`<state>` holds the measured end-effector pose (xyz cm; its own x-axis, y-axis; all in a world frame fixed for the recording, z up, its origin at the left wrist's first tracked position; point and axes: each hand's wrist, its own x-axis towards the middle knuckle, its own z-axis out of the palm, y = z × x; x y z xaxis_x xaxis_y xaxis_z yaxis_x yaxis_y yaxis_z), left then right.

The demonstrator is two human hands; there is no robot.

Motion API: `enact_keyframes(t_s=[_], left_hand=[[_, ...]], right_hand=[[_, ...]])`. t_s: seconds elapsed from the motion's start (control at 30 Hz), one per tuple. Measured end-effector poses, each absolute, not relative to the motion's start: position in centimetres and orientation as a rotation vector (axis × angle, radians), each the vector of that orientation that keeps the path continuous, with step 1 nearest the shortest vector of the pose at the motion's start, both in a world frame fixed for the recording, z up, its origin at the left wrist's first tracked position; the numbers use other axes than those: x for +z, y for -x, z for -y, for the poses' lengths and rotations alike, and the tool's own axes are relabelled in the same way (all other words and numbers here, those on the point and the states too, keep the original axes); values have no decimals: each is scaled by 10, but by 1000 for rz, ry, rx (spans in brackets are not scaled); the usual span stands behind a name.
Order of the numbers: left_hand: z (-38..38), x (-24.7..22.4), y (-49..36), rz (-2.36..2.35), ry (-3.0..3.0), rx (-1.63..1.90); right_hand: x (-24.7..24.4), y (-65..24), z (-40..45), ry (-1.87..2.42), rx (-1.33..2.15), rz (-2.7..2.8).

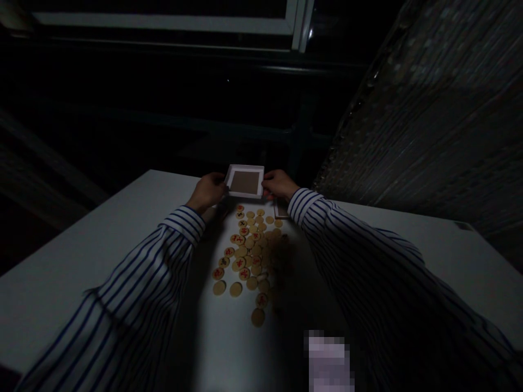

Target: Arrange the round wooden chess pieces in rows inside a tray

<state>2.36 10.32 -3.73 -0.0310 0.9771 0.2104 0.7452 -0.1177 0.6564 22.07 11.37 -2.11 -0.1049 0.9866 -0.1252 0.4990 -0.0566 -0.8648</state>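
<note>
A shallow white box lid or tray (245, 183) with a brownish-grey inside is held up beyond the pile of pieces, its open side facing me. My left hand (209, 191) grips its left edge. On the opposite edge, my right hand (279, 185) closes its fingers around the side. Below lie many round wooden Chinese chess pieces (249, 243), loosely heaped on the white table (223, 348). Some show red or black characters, others a plain face. Shadow from my right arm hides part of the heap.
Partly behind my right wrist rests another flat box part (281, 209) with a pale rim. A pixelated patch (329, 362) covers something at the near edge. Beyond the table, a sheer curtain (429, 109) hangs at right and a white window frame (171, 23) runs across the back.
</note>
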Motion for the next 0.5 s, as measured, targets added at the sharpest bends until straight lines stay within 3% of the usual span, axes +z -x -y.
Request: enact_keyframes(t_s=[0.5], left_hand=[[-83,-24,-29,-1690,-1672,1184]], right_hand=[[-7,-230,-90,1476,1115,1593]])
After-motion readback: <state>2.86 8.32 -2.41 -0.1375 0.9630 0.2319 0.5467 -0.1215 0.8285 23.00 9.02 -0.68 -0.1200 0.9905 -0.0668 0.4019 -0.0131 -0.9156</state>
